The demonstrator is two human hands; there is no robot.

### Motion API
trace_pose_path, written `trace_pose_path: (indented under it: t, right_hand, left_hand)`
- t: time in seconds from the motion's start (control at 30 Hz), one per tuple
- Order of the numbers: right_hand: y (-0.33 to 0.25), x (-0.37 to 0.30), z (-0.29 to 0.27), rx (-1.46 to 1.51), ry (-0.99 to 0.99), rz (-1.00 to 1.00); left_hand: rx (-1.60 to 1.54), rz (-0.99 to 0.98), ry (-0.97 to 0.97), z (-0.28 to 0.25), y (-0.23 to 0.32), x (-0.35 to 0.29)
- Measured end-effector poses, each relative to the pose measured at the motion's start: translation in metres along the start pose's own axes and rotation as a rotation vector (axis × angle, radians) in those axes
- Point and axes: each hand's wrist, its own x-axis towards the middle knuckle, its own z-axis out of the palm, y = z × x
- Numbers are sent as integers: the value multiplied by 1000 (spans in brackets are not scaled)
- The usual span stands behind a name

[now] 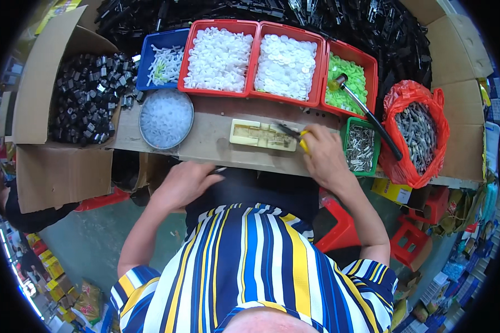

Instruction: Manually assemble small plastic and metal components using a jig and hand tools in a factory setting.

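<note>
My right hand (326, 154) is closed around yellow-handled pliers (304, 143). Their dark jaws point left, over the right end of a cream plastic block (250, 142) with recesses, which lies on the cardboard-covered bench. My left hand (186, 180) is at the bench's near edge, left of the block. Its thumb and fingers pinch a small, pale, slim piece (220, 170), too small to name. Just right of my right hand stands a green tray (376, 150) of small metal pins.
Along the back stand a blue tray (144, 69) and red trays (257, 66) of white and green plastic parts. A round metal bowl (141, 132) holds translucent pieces. A hammer (372, 116) leans across toward a red bag (391, 119) of grey parts. At left, a cardboard box (39, 94) holds black pieces.
</note>
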Motion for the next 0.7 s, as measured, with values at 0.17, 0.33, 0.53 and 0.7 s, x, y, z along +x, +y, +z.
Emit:
trace_pose_path:
  t: [0.17, 0.33, 0.53, 0.7]
  right_hand:
    - [20, 5, 9, -144, -106, 183]
    - [16, 20, -3, -140, -85, 67]
    - [21, 81, -33, -39, 138, -56]
    - [37, 179, -18, 17, 208, -126]
  left_hand:
    - [302, -298, 70, 14, -74, -56]
    - [19, -311, 415, -35, -92, -68]
    - [170, -191, 796, -76, -150, -19]
    - [173, -69, 902, -74, -168, 9]
